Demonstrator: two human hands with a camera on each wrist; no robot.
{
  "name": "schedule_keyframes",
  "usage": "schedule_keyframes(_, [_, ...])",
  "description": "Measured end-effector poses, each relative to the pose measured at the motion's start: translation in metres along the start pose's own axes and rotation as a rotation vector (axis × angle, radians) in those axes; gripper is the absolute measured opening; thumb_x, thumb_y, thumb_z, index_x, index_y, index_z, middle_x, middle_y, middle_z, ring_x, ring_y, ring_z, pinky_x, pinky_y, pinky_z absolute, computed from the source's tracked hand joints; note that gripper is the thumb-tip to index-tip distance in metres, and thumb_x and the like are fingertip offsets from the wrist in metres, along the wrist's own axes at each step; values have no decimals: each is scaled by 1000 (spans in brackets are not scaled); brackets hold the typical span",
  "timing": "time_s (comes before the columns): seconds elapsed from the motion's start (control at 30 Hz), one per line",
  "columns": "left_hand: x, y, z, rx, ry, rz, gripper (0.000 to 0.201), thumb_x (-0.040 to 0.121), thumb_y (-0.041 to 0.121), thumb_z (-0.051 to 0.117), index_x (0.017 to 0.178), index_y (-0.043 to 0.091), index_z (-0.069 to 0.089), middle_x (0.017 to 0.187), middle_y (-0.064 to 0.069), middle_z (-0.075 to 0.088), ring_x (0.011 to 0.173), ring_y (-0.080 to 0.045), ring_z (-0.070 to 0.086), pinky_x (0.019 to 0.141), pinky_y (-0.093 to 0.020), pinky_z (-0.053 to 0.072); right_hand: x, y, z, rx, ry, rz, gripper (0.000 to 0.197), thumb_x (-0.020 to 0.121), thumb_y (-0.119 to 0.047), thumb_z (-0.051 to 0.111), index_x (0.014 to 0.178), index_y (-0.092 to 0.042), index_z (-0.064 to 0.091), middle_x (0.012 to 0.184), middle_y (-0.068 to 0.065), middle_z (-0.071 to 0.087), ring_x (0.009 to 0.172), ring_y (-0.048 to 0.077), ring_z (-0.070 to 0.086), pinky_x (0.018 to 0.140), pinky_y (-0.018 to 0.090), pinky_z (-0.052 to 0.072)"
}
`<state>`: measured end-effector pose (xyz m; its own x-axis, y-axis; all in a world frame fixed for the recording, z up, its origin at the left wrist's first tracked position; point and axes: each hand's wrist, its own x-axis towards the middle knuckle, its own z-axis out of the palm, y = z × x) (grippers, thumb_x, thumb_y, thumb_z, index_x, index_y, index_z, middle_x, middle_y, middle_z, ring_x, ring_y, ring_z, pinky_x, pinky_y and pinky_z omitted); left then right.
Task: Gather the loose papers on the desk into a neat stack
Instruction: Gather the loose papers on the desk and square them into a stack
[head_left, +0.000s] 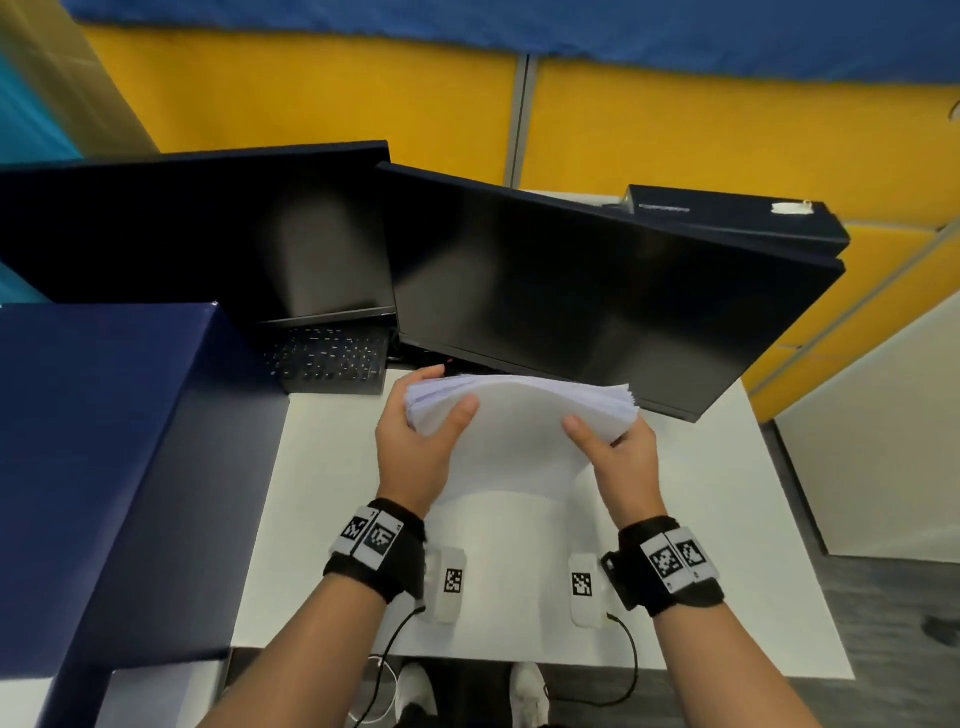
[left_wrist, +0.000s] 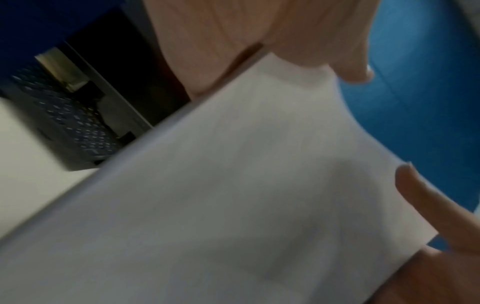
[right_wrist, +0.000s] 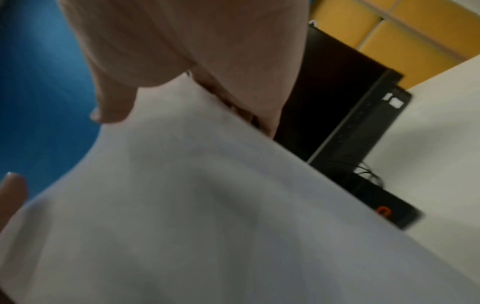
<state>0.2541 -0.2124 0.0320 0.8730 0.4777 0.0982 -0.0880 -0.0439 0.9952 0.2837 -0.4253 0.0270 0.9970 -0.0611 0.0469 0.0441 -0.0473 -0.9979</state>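
A thick stack of white papers (head_left: 514, 431) is held on edge above the white desk (head_left: 332, 519), its top bowed and fanned. My left hand (head_left: 415, 441) grips the stack's left side, thumb on the near face, fingers behind. My right hand (head_left: 623, 457) grips the right side the same way. In the left wrist view the paper stack (left_wrist: 233, 195) fills the frame, with my left hand (left_wrist: 285, 51) around its upper edge. In the right wrist view the papers (right_wrist: 207, 205) lie under my right hand (right_wrist: 182, 72), thumb on the near face.
Two dark monitors (head_left: 597, 296) stand at the back of the desk, close behind the papers. A black keyboard (head_left: 332, 358) lies under the left monitor. A dark blue partition (head_left: 104, 467) bounds the left side. Two white tags (head_left: 584, 587) lie near the front edge.
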Motion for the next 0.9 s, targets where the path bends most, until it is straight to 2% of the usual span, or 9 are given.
schedule_keyframes(0.1, [-4,19,18,-29,160,-21,23,83,34,77,98,20,67,94,10,70,82,4,65,69,-8,49,4,-19,13,32,136,-20,39,74,-42,73,95,-10,68,83,-10,69,72,-1,64,67,15,52])
schedule_keyframes(0.2, [1,23,24,-36,218,-60,16,88,35,72,86,20,68,83,10,70,73,4,64,63,-7,47,12,-28,22,-21,223,18,27,83,-35,75,82,-9,66,71,-8,64,60,-1,58,63,19,51])
schedule_keyframes(0.37, [11,24,19,5,186,-47,12,92,22,65,81,22,69,84,10,71,78,3,63,74,-13,45,22,-32,21,-11,242,17,26,92,-30,63,74,-10,62,66,-5,57,61,6,52,65,28,46])
schedule_keyframes(0.47, [12,25,17,30,122,-63,42,98,36,58,56,31,56,56,15,54,55,-1,50,57,-12,40,24,-23,8,30,112,-6,25,94,-36,58,98,-13,66,83,-6,63,71,4,58,67,21,48])
schedule_keyframes(0.57, [13,27,14,80,64,-109,59,98,43,53,42,29,42,44,13,38,48,-3,35,55,-22,33,22,-1,-5,-92,-83,39,40,80,-19,78,118,-14,65,105,-5,72,90,6,70,79,28,59])
schedule_keyframes(0.63, [21,30,4,133,-39,-89,49,93,52,56,48,32,54,48,14,49,51,-1,44,60,-24,37,21,6,-3,-200,-41,96,32,79,-16,82,109,-14,72,101,-3,76,88,4,73,87,39,60])
schedule_keyframes(0.7, [36,40,-18,269,-199,13,33,80,62,62,73,31,73,67,13,70,66,1,61,71,-24,45,21,3,4,-201,3,87,22,80,-15,80,101,-21,74,96,-8,75,82,-5,71,88,36,59])
schedule_keyframes(0.77, [51,66,-40,536,-411,129,48,67,70,72,98,35,75,81,15,75,80,3,67,77,-20,48,22,-12,12,-219,-43,-21,24,80,-13,80,94,-32,73,92,-16,74,82,-7,70,85,29,56])
schedule_keyframes(0.9, [59,107,-32,1181,-637,420,55,65,71,73,112,42,68,92,18,74,86,-5,67,75,-29,54,25,-43,37,-424,-245,-310,7,81,-23,75,88,-21,78,83,-6,76,79,13,70,73,33,56])
